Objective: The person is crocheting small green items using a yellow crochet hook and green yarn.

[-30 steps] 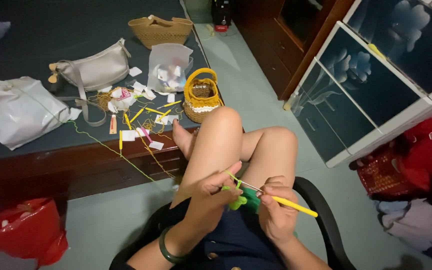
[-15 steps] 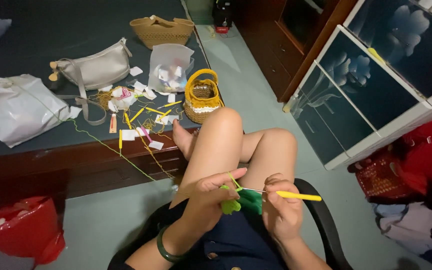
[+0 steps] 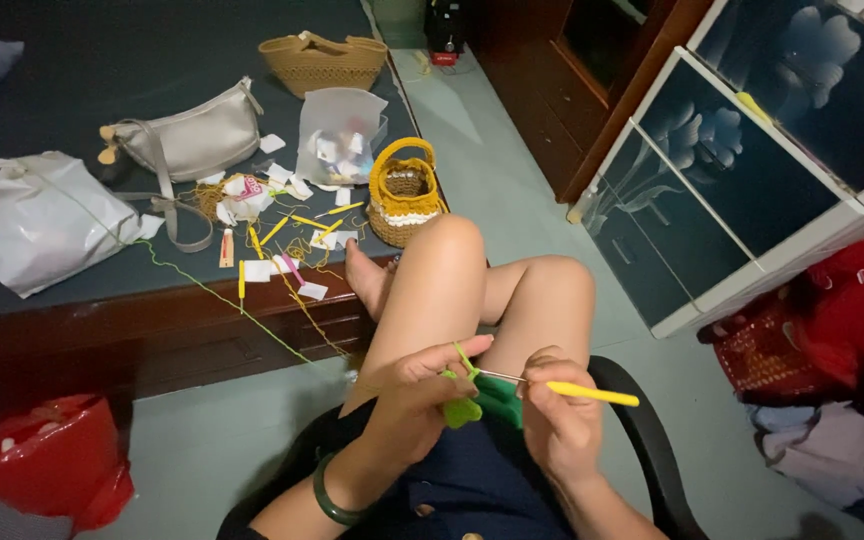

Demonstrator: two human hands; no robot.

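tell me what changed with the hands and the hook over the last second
The right hand swung the yellow crochet hook from sloping down to the right to nearly level, its tip at the green crochet piece. The left hand keeps its grip on the piece and green yarn. The knees and the clutter on the dark table stayed put.

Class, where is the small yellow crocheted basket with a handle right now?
In the head view, the small yellow crocheted basket stands at the dark table's right edge, before the frosted plastic pouch, just above the person's raised knee.

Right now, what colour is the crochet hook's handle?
Yellow; the head view shows the hook in the right hand.
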